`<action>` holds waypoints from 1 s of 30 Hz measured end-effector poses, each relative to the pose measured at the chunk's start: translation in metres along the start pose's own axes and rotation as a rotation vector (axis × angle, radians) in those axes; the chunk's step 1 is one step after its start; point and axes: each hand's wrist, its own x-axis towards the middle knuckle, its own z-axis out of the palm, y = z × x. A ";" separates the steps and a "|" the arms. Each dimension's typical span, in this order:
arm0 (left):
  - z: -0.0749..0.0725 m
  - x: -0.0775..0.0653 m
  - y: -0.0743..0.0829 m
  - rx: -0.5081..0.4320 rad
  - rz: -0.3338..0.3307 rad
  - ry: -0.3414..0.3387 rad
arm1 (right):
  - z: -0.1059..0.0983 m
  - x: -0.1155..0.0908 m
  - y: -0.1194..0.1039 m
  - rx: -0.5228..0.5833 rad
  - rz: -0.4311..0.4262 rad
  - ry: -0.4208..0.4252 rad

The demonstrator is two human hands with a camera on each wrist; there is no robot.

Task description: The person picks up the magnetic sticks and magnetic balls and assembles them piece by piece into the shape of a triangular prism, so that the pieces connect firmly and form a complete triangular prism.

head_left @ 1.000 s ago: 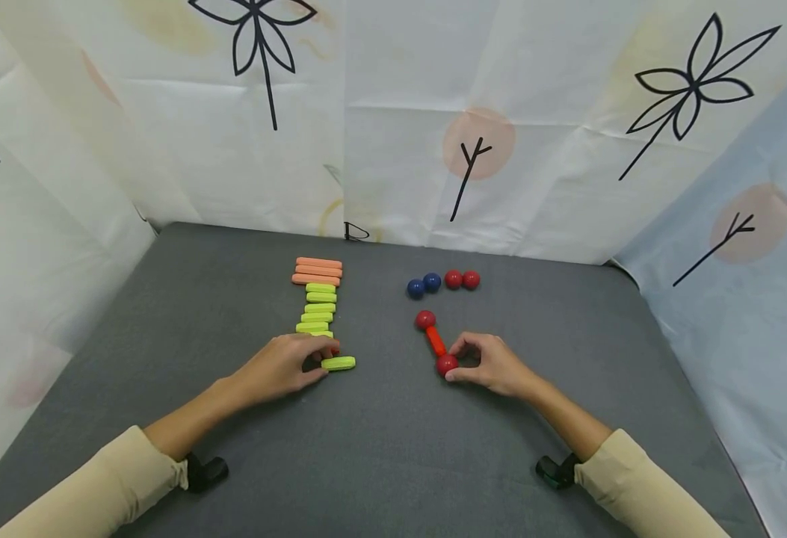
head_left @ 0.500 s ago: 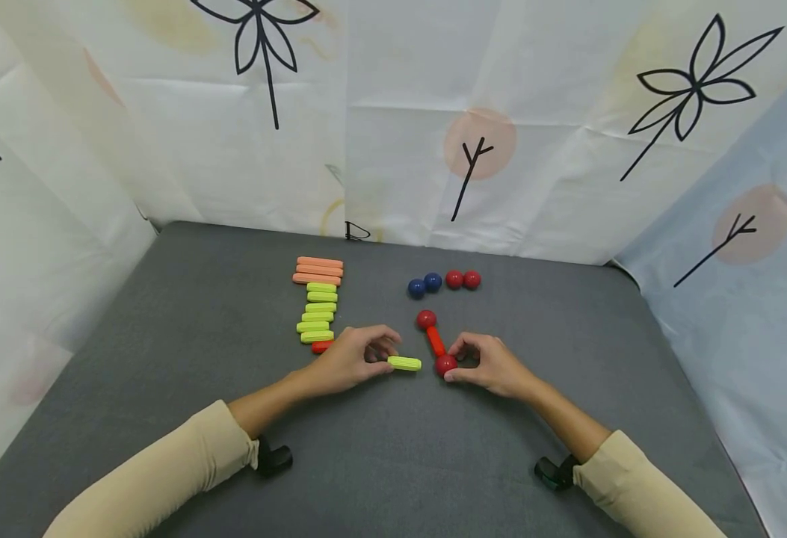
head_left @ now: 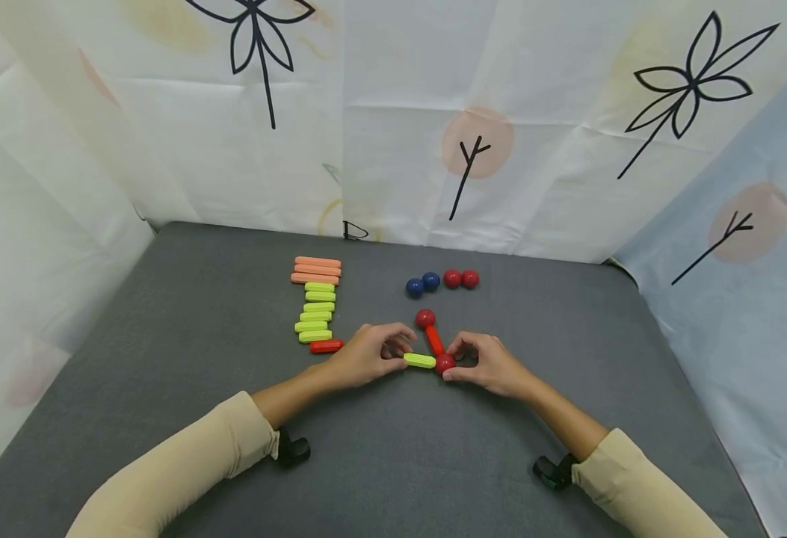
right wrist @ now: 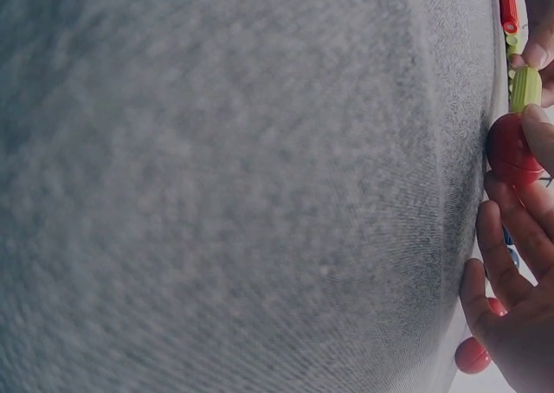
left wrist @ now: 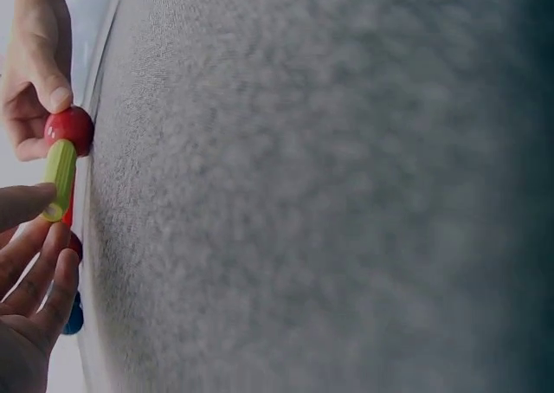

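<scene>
In the head view my left hand (head_left: 373,356) pinches a yellow-green ribbed rod (head_left: 420,360) by its left end. The rod's other end meets a red ball (head_left: 444,364), which my right hand (head_left: 490,364) holds between thumb and fingers. From that ball a red rod (head_left: 435,340) runs up to a second red ball (head_left: 425,318). The left wrist view shows thumb and fingertips on the green rod (left wrist: 61,177), lined up against the red ball (left wrist: 69,131). In the right wrist view, the rod (right wrist: 525,90) touches the ball (right wrist: 515,149); whether it is fixed there I cannot tell.
Left of centre lies a column of orange rods (head_left: 316,270), several yellow-green rods (head_left: 316,317) and one red rod (head_left: 326,346). Two blue balls (head_left: 423,284) and two red balls (head_left: 461,279) sit further back. The grey table (head_left: 184,321) meets a patterned cloth (head_left: 393,112) behind.
My left hand has carried the yellow-green rod rightward from beside the column to the lower red ball. The right hand has stayed on that ball.
</scene>
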 end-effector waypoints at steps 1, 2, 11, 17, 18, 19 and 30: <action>-0.003 -0.002 0.000 0.005 -0.004 0.003 | 0.000 0.000 0.000 0.001 -0.002 -0.003; -0.006 -0.005 0.000 0.012 -0.005 0.010 | -0.001 0.001 0.000 0.003 -0.004 -0.005; -0.053 -0.040 -0.004 0.093 -0.025 0.138 | -0.002 -0.001 -0.002 0.002 0.000 -0.009; -0.077 -0.068 -0.007 0.186 -0.069 0.182 | -0.002 0.000 -0.003 -0.002 -0.002 -0.012; -0.078 -0.072 -0.008 0.212 -0.073 0.183 | -0.002 0.000 -0.002 -0.003 -0.003 -0.013; -0.080 -0.076 -0.009 0.242 -0.079 0.181 | -0.002 0.000 -0.002 -0.005 -0.005 -0.013; -0.076 -0.085 -0.013 0.448 -0.136 0.124 | -0.002 -0.003 -0.001 -0.007 -0.001 -0.009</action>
